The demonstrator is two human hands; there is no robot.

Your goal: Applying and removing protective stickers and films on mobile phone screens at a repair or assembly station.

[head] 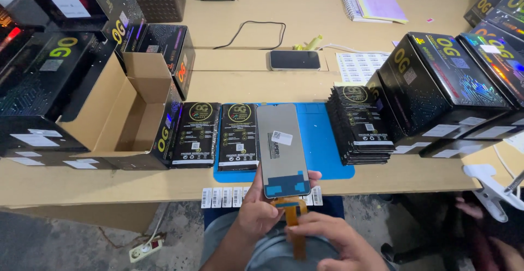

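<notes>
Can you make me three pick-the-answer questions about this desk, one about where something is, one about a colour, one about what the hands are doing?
1. Where is the dark phone?
A. on the desk behind the blue mat
B. inside the open box
C. on the floor

2. What colour is the mat?
A. red
B. blue
C. green

3. The grey screen panel is
A. lying flat in a box
B. held up by the left hand
C. under the notebook

Answers: 1 A, it lies on the desk beyond the mat. 2 B, plainly blue. 3 B, fingers grip its lower end while the right hand touches the orange ribbon cable.
</notes>
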